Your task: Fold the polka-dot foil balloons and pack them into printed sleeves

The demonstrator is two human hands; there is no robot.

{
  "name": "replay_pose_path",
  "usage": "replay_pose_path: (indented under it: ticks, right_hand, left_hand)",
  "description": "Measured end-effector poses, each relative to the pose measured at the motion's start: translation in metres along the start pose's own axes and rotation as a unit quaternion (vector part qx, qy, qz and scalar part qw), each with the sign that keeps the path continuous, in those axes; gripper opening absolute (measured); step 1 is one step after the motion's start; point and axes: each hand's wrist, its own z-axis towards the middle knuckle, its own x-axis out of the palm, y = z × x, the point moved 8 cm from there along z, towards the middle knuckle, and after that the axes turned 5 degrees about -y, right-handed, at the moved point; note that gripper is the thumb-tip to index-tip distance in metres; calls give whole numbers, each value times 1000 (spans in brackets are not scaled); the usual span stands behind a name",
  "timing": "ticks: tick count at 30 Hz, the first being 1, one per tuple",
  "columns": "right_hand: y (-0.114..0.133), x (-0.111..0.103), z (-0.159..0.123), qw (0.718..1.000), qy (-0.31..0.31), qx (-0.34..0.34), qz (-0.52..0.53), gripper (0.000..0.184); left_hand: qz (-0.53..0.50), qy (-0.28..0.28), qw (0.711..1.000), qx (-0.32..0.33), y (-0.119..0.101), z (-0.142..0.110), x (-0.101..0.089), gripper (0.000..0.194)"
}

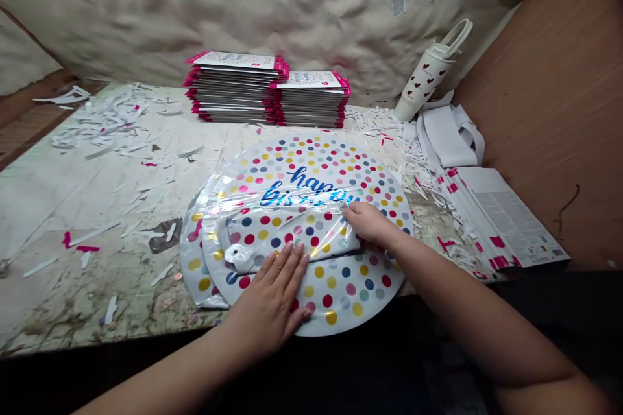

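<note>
Left hand open, flat on two polka-dot foil balloons; right hand gripping fold.

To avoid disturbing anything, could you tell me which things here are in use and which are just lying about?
In use: left hand, right hand, dotted foil balloon, balloon beneath it.

Lying about: stacked packets, paper scraps, heart-print cup, printed cards.

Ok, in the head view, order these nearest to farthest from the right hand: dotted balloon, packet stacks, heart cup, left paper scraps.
1. Dotted balloon, front centre, touching the right hand.
2. Packet stacks, back centre, and heart cup, back right: too close to call.
3. Paper scraps, back left.
</note>
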Motion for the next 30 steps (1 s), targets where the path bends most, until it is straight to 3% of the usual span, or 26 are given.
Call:
replay_pose_path:
  ticks: [4, 6, 8, 10, 12, 15, 19, 20, 21, 24, 26, 28, 30]
  right_hand:
    - [6, -29, -10, 989, -132, -17, -69, 29]
    - [25, -32, -34, 970, -174, -140, -99, 32]
    - [48, -17, -68, 920, -161, -326, -144, 37]
    - [55, 4, -94, 868, -131, -435, -201, 44]
    - [51, 13, -99, 849, -146, -442, -250, 39]
    - [53, 10, -103, 832, -199, -445, -264, 28]
    - [62, 2, -145, 767, -246, -565, -177, 24]
    - [56, -3, -153, 766, -261, -570, -142, 26]
    - [46, -9, -155, 783, -278, -547, -103, 34]
    - [-10, -25, -130, 885, -308, -348, 7, 72]
    - [-44, -25, -114, 922, -287, -258, 43, 86]
    - [-51, -22, -113, 915, -268, -299, 26, 87]
    - [-38, -15, -124, 873, -240, -423, -40, 77]
  left_hand:
    - [-19, 2, 1000, -8, 6, -1, -1, 67]
    - [-31, 4, 999, -9, 6, -1, -4, 68]
    - [-41, 11, 999, -9, 6, -1, -4, 69]
    - [-49, 20, 999, -10, 6, 0, -5, 68]
    - [-54, 30, 998, -14, 8, 3, -6, 66]
    - [-45, 31, 997, -48, 14, 14, -10, 67]
    - [6, 22, 993, -113, 24, 33, -13, 49]
    - [7, 24, 993, -114, 25, 38, -12, 46]
    - [-4, 25, 994, -105, 24, 42, -10, 47]
    - [-105, 16, 994, -31, 12, 54, -6, 50]
    - [-175, 27, 983, 51, -3, 61, -3, 50]
    - [-208, 63, 968, 127, -19, 66, 2, 51]
    - [-216, 102, 955, 178, -30, 69, 5, 53]
